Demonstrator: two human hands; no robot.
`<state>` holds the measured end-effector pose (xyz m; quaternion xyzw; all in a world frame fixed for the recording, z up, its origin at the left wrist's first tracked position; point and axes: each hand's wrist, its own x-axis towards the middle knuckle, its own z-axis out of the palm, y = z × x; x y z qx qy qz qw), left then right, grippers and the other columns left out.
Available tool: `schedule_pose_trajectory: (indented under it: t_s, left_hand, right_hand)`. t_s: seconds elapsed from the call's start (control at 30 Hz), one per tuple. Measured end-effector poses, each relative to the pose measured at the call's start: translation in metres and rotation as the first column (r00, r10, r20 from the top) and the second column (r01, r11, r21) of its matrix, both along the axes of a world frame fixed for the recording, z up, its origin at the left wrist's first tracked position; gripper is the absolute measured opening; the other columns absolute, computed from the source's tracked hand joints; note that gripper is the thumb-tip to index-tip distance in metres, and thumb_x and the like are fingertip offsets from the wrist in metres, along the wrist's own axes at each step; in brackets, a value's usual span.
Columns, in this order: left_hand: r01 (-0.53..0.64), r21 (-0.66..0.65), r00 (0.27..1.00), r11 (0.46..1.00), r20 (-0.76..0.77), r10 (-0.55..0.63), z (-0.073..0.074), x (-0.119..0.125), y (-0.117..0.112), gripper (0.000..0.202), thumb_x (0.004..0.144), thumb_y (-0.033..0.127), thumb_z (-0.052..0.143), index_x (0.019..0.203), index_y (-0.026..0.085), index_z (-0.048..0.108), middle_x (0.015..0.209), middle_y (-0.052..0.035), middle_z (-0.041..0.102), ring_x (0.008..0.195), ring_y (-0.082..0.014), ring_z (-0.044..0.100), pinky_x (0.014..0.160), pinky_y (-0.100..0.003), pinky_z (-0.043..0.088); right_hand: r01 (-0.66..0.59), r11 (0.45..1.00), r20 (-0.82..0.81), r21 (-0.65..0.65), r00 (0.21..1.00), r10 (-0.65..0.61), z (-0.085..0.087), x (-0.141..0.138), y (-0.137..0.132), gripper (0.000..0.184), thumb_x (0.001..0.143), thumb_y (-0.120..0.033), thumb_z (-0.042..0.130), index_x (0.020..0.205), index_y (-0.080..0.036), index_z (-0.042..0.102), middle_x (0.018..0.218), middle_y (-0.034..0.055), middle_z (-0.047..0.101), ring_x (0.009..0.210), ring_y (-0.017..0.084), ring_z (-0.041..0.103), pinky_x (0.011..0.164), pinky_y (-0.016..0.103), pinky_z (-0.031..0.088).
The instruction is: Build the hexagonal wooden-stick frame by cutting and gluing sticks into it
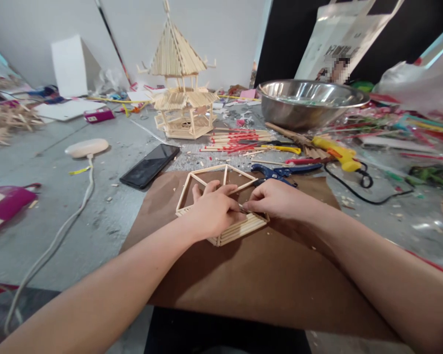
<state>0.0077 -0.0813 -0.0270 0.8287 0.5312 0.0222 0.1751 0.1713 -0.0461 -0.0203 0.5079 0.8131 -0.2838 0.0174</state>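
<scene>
Reaching both forearms across paper | bracing frame on paper with left hand, grip unclear | pinching frame's near-right edge with right hand | likely risking skewed or snapped sticks from uneven pressing or over-squeezing

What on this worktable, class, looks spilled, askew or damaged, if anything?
The red-tipped sticks lie in a loose spread beyond the blue pliers, and small scraps litter the table, so it looks spilled rather than sorted. No clear damage shows on the stick frame, though the left hand and right hand partly cover it.
</scene>
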Motion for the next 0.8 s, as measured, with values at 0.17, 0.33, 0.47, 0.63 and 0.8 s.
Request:
schedule_pose_trajectory:
  t_s: [0.17, 0.33, 0.47, 0.63, 0.8]
  left_hand:
    - [0.026, -0.029, 1.0, 0.999, 0.003, -0.026, 0.0, -0.003, 0.002, 0.031, 0.074, 0.048, 0.038, 0.086, 0.031, 0.06, 0.128, 0.0017, 0.033, 0.118, -0.0344, 0.012, 0.083, -0.064, 0.009]
    - [0.072, -0.081, 0.997, 0.994, 0.007, -0.071, 0.011, -0.011, 0.006, 0.025, 0.074, 0.039, 0.039, 0.079, 0.028, 0.061, 0.127, 0.0031, 0.036, 0.119, -0.0313, 0.013, 0.086, -0.061, 0.011]
    - [0.108, -0.015, 0.992, 0.994, 0.075, -0.106, 0.016, -0.019, 0.011, 0.023, 0.076, 0.031, 0.038, 0.078, 0.024, 0.06, 0.121, 0.001, 0.042, 0.114, -0.024, 0.027, 0.092, -0.046, 0.021]
    - [-0.017, 0.219, 0.998, 0.976, 0.059, 0.005, 0.003, -0.022, 0.017, 0.019, 0.075, 0.028, 0.041, 0.087, 0.023, 0.055, 0.106, -0.0003, 0.05, 0.11, -0.0225, 0.03, 0.091, -0.046, 0.021]
    - [-0.039, 0.29, 0.999, 0.956, 0.022, 0.034, -0.009, -0.022, 0.02, 0.028, 0.076, 0.036, 0.041, 0.099, 0.024, 0.049, 0.113, -0.0032, 0.044, 0.112, -0.0245, 0.025, 0.09, -0.048, 0.02]
  right_hand:
    - [-0.005, 1.0, -0.001, -0.02, 1.0, 0.005, 0.002, -0.002, -0.001, 0.034, 0.066, -0.043, 0.043, 0.055, -0.014, 0.058, 0.048, -0.0007, 0.05, 0.047, 0.009, 0.042, 0.043, 0.022, 0.024]
    - [-0.002, 1.0, -0.018, -0.017, 1.0, 0.001, 0.002, 0.001, -0.002, 0.032, 0.067, -0.042, 0.044, 0.06, -0.015, 0.06, 0.053, 0.0004, 0.056, 0.051, 0.011, 0.047, 0.045, 0.022, 0.027]
    - [-0.004, 0.98, -0.056, 0.197, 0.998, 0.015, 0.002, 0.003, -0.006, 0.023, 0.07, -0.036, 0.046, 0.072, -0.02, 0.062, 0.068, 0.0003, 0.062, 0.06, 0.012, 0.051, 0.053, 0.022, 0.031]
    - [-0.22, 0.839, -0.114, 0.497, 0.942, 0.315, 0.001, -0.009, -0.023, 0.022, 0.076, -0.026, 0.043, 0.075, -0.02, 0.064, 0.079, 0.0031, 0.063, 0.076, 0.014, 0.051, 0.071, 0.027, 0.031]
    - [-0.336, 0.822, -0.113, 0.46, 0.896, 0.429, -0.004, -0.023, -0.039, 0.025, 0.08, -0.025, 0.039, 0.079, -0.019, 0.063, 0.08, 0.0033, 0.061, 0.08, 0.014, 0.05, 0.075, 0.029, 0.03]
